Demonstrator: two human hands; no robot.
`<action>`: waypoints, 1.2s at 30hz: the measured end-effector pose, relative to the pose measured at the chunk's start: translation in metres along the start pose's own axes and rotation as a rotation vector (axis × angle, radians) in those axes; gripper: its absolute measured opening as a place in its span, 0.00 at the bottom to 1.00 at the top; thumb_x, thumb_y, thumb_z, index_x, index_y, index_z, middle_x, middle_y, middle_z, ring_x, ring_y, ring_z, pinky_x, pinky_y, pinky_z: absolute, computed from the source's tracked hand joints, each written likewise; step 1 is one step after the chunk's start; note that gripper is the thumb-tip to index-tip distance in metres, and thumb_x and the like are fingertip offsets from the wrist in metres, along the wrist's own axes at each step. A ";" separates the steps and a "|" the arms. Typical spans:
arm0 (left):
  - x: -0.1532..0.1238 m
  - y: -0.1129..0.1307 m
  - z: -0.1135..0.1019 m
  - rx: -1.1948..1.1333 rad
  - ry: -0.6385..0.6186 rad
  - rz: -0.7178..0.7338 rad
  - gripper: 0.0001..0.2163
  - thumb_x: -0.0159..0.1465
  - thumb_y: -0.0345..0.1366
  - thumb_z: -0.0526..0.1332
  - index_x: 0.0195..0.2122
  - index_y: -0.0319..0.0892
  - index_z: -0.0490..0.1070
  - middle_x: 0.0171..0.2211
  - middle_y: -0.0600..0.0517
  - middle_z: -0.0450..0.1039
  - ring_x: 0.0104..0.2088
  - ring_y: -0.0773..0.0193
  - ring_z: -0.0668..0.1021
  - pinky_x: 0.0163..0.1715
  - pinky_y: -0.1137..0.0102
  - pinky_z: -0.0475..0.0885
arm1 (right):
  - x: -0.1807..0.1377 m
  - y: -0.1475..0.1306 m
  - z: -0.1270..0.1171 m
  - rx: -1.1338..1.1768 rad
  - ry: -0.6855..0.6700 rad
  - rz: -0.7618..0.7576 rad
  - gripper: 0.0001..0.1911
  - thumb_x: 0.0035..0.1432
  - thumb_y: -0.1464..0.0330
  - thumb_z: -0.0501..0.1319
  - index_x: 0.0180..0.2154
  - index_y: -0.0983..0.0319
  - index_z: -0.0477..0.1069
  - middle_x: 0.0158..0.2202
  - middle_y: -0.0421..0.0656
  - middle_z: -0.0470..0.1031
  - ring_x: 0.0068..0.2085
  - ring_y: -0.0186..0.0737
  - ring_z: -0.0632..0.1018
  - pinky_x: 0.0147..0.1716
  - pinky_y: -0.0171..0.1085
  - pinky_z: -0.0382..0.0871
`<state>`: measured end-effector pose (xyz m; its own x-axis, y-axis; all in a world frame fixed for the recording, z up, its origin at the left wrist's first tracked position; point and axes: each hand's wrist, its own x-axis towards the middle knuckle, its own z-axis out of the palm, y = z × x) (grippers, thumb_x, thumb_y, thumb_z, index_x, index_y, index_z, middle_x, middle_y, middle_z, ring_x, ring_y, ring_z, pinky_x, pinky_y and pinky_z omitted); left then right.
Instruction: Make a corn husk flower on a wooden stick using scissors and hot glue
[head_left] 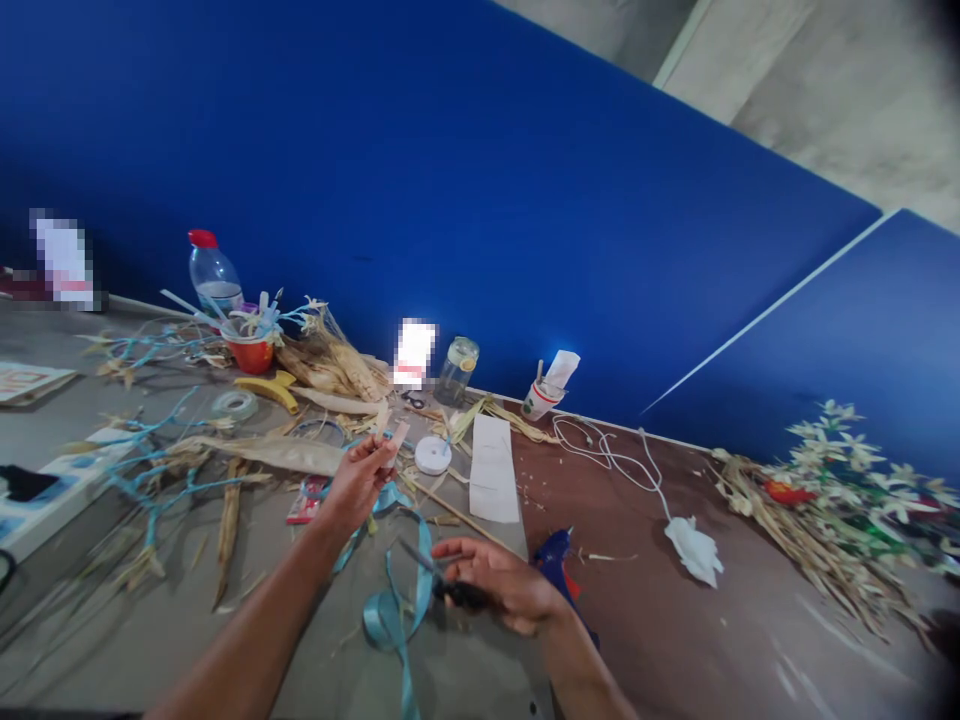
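no words or numbers can be read. at the left edge, a paper (30, 381) bears large reddish lettering, too unclear to make out. markings on the small red packet (303, 507), left of centre, are too small; the far white cup (535, 402) carries a green mark, its meaning unclear.

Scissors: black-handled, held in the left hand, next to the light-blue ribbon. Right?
Wrong hand. The head view shows the black-handled scissors held in the right hand, next to the light-blue ribbon.
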<state>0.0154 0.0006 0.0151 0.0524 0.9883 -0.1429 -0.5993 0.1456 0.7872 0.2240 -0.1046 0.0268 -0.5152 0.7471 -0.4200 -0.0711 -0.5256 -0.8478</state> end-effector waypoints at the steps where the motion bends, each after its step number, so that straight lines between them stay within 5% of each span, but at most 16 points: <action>1: 0.000 0.001 0.000 0.002 0.002 0.000 0.15 0.45 0.38 0.71 0.21 0.41 0.64 0.15 0.62 0.58 0.16 0.76 0.61 0.21 0.77 0.63 | -0.003 -0.002 0.000 0.109 -0.018 0.004 0.28 0.43 0.55 0.69 0.45 0.62 0.70 0.31 0.41 0.73 0.28 0.31 0.73 0.25 0.29 0.62; 6: -0.001 0.001 0.003 0.007 -0.004 -0.005 0.15 0.44 0.39 0.71 0.20 0.40 0.64 0.14 0.63 0.56 0.15 0.77 0.58 0.20 0.78 0.60 | -0.006 -0.009 -0.001 0.336 -0.061 -0.123 0.38 0.32 0.63 0.75 0.49 0.53 0.68 0.35 0.38 0.72 0.24 0.26 0.68 0.28 0.31 0.66; 14: -0.004 -0.001 0.005 0.030 0.047 -0.007 0.16 0.42 0.39 0.73 0.20 0.39 0.65 0.16 0.61 0.61 0.17 0.77 0.62 0.19 0.78 0.61 | 0.048 -0.019 0.018 0.109 0.240 -0.330 0.24 0.45 0.56 0.68 0.42 0.61 0.69 0.27 0.40 0.72 0.23 0.29 0.65 0.19 0.28 0.53; 17: -0.006 0.000 0.008 0.016 0.067 -0.023 0.16 0.40 0.38 0.73 0.20 0.39 0.66 0.17 0.61 0.63 0.18 0.77 0.64 0.20 0.79 0.62 | 0.065 -0.020 0.023 0.055 0.363 -0.426 0.25 0.44 0.59 0.69 0.44 0.61 0.68 0.25 0.37 0.70 0.24 0.30 0.65 0.22 0.29 0.56; 27: -0.009 0.003 0.012 -0.038 0.099 -0.049 0.16 0.38 0.37 0.74 0.21 0.39 0.67 0.16 0.60 0.65 0.17 0.76 0.66 0.20 0.79 0.64 | 0.098 -0.006 0.040 -0.097 0.387 -0.521 0.17 0.47 0.62 0.67 0.40 0.60 0.70 0.27 0.39 0.71 0.28 0.34 0.71 0.26 0.32 0.64; 36: -0.008 -0.003 0.009 -0.006 0.060 -0.059 0.15 0.42 0.39 0.72 0.21 0.39 0.67 0.16 0.59 0.68 0.17 0.75 0.68 0.20 0.79 0.62 | 0.106 -0.002 0.047 -0.236 0.371 -0.651 0.18 0.55 0.60 0.60 0.46 0.61 0.71 0.41 0.45 0.77 0.41 0.43 0.77 0.43 0.39 0.70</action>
<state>0.0241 -0.0070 0.0198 0.0397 0.9735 -0.2251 -0.6016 0.2031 0.7725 0.1298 -0.0439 -0.0012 -0.1106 0.9841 0.1391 -0.0559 0.1336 -0.9895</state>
